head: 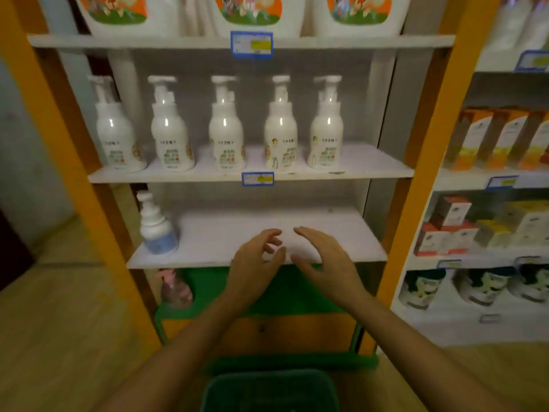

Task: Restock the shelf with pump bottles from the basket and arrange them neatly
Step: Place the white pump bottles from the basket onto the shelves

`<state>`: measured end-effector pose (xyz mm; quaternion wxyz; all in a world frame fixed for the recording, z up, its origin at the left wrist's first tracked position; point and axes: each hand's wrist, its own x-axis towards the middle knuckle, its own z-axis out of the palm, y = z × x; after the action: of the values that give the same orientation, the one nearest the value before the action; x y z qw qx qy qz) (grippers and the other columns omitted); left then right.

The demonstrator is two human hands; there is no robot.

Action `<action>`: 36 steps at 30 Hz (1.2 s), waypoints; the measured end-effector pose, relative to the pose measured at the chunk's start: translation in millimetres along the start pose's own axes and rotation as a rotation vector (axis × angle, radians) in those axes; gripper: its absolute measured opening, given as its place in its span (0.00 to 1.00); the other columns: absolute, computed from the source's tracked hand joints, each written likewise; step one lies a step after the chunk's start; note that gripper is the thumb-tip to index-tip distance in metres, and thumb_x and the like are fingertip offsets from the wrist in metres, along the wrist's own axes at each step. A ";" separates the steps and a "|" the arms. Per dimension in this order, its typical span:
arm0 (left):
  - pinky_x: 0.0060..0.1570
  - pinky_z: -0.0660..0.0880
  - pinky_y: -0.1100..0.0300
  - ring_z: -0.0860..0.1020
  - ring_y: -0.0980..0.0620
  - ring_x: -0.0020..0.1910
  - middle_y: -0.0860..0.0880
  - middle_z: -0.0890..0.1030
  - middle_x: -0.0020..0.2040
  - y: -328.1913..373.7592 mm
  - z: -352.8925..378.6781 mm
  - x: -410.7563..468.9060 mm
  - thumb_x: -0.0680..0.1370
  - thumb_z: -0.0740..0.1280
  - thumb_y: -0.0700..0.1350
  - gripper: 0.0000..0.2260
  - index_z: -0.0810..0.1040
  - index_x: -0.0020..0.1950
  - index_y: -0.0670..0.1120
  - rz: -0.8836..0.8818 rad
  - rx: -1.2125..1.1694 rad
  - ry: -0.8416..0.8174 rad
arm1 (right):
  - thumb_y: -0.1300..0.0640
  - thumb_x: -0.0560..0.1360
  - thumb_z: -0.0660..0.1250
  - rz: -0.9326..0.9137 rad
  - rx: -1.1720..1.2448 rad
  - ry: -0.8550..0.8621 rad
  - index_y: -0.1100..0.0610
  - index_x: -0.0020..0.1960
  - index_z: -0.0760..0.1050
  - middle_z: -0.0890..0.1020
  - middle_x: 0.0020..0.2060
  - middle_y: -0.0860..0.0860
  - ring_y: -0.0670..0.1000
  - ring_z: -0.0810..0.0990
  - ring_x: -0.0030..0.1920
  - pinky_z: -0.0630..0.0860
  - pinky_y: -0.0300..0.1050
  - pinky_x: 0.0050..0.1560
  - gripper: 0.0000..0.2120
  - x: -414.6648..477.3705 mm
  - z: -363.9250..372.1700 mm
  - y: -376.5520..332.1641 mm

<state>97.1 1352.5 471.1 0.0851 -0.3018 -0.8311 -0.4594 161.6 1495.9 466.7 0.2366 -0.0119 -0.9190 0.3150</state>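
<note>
Orange-framed white shelf (208, 257), apparently bare mid-board; left hand (252, 266) and right hand (323, 260) open, empty, near its front edge.

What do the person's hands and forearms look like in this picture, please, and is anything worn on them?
Both the left hand and the right hand are bare: no gloves, and no rings that can be made out, though the picture is slightly blurred. The forearms are also uncovered as far as the frame shows them, with no sleeve edge, watch or bracelet in view.
</note>
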 end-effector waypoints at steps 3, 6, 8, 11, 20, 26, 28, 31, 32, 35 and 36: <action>0.55 0.75 0.53 0.79 0.49 0.53 0.48 0.81 0.56 -53.2 13.1 -50.7 0.74 0.65 0.50 0.19 0.72 0.64 0.48 -0.130 0.155 -0.126 | 0.47 0.75 0.62 0.031 -0.111 -0.147 0.48 0.70 0.61 0.65 0.71 0.46 0.48 0.63 0.71 0.60 0.43 0.70 0.25 -46.3 48.8 15.8; 0.58 0.73 0.53 0.77 0.45 0.57 0.44 0.79 0.60 -96.0 29.1 -94.4 0.73 0.64 0.50 0.22 0.70 0.66 0.46 -0.279 0.204 -0.267 | 0.51 0.76 0.62 0.081 -0.158 -0.299 0.51 0.71 0.60 0.63 0.72 0.50 0.52 0.63 0.71 0.60 0.45 0.71 0.25 -87.2 96.2 33.8; 0.57 0.74 0.50 0.77 0.43 0.57 0.42 0.79 0.60 -121.3 42.1 -119.3 0.72 0.63 0.50 0.22 0.71 0.65 0.46 -0.362 0.210 -0.311 | 0.53 0.75 0.63 0.108 -0.164 -0.355 0.52 0.70 0.62 0.65 0.71 0.51 0.53 0.65 0.69 0.64 0.48 0.70 0.25 -112.3 126.4 46.6; 0.59 0.73 0.50 0.76 0.42 0.59 0.42 0.78 0.61 -158.5 61.8 -148.5 0.73 0.66 0.45 0.20 0.72 0.64 0.46 -0.474 0.236 -0.343 | 0.51 0.75 0.62 0.197 -0.159 -0.434 0.53 0.70 0.62 0.66 0.71 0.51 0.53 0.66 0.69 0.66 0.47 0.67 0.25 -143.4 170.8 69.4; 0.60 0.70 0.54 0.73 0.45 0.61 0.43 0.73 0.64 -264.1 113.7 -215.3 0.76 0.63 0.44 0.18 0.68 0.64 0.43 -0.691 0.297 -0.687 | 0.51 0.77 0.60 0.425 -0.145 -0.774 0.56 0.71 0.58 0.66 0.71 0.55 0.53 0.65 0.69 0.62 0.49 0.71 0.26 -199.8 281.8 123.7; 0.65 0.67 0.53 0.68 0.46 0.66 0.47 0.67 0.69 -303.8 136.0 -244.4 0.74 0.66 0.43 0.23 0.65 0.67 0.48 -0.651 0.381 -0.751 | 0.56 0.73 0.66 0.407 -0.206 -0.869 0.55 0.70 0.59 0.68 0.68 0.55 0.55 0.69 0.65 0.67 0.48 0.64 0.28 -214.8 322.7 135.2; 0.64 0.67 0.55 0.68 0.46 0.66 0.46 0.68 0.68 -308.3 137.5 -244.8 0.74 0.65 0.42 0.22 0.65 0.67 0.46 -0.595 0.396 -0.719 | 0.57 0.70 0.69 0.413 -0.226 -0.860 0.54 0.68 0.61 0.68 0.67 0.55 0.55 0.70 0.64 0.70 0.48 0.62 0.29 -215.0 329.5 139.8; 0.61 0.69 0.57 0.69 0.48 0.64 0.46 0.70 0.66 -314.0 135.6 -244.7 0.74 0.65 0.42 0.21 0.66 0.65 0.45 -0.525 0.403 -0.721 | 0.58 0.69 0.70 0.370 -0.246 -0.861 0.55 0.66 0.62 0.67 0.66 0.54 0.55 0.70 0.64 0.71 0.47 0.62 0.29 -214.1 334.6 143.6; 0.60 0.69 0.58 0.70 0.49 0.63 0.46 0.70 0.65 -314.2 133.2 -244.0 0.74 0.66 0.43 0.20 0.66 0.64 0.44 -0.513 0.400 -0.732 | 0.59 0.68 0.70 0.362 -0.242 -0.859 0.55 0.66 0.62 0.67 0.66 0.54 0.54 0.69 0.64 0.70 0.47 0.63 0.29 -214.5 335.0 143.4; 0.59 0.68 0.59 0.70 0.49 0.63 0.46 0.72 0.64 -306.2 119.9 -233.8 0.74 0.66 0.44 0.18 0.68 0.62 0.44 -0.503 0.351 -0.702 | 0.58 0.71 0.68 0.385 -0.182 -0.776 0.56 0.64 0.65 0.69 0.65 0.54 0.54 0.71 0.63 0.70 0.47 0.64 0.23 -209.3 329.4 140.8; 0.59 0.68 0.59 0.71 0.50 0.62 0.46 0.73 0.63 -302.1 112.7 -227.8 0.74 0.66 0.45 0.17 0.69 0.62 0.45 -0.518 0.310 -0.662 | 0.58 0.73 0.65 0.401 -0.131 -0.720 0.56 0.63 0.66 0.71 0.63 0.54 0.53 0.72 0.62 0.70 0.47 0.63 0.19 -203.4 323.6 138.2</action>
<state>120.3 1228.4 97.1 -0.2589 -0.1983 -0.9207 -0.2145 181.4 1386.3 75.7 -0.1672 -0.0947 -0.9407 0.2797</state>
